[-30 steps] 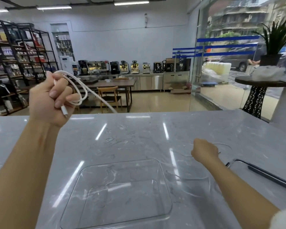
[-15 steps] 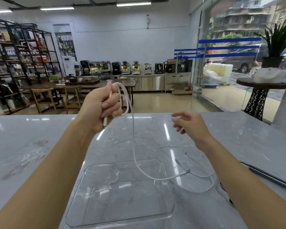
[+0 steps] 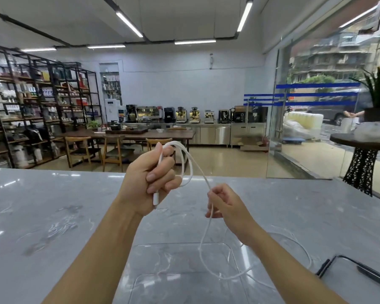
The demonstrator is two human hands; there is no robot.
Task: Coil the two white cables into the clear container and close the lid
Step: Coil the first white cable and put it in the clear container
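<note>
My left hand [image 3: 150,178] is raised above the marble counter and grips a coiled loop of a white cable [image 3: 190,163], its plug end poking out below the fist. From the loop the cable runs down to my right hand [image 3: 225,205], which pinches it between thumb and fingers. Below that hand the cable hangs and curves over the clear container [image 3: 180,270], which sits open near the counter's front edge. A second white cable [image 3: 303,249] lies loose on the counter to the right, partly hidden by my right forearm.
The marble counter [image 3: 53,216] spreads wide on both sides. A dark-edged lid [image 3: 360,270] lies at the right front. Beyond the counter are wooden tables and chairs, shelving on the left, and a glass wall with a plant stand [image 3: 364,150] on the right.
My left hand moved right toward the centre with its coil. My right hand rose from the counter and took hold of the hanging cable. The view tilted upward.
</note>
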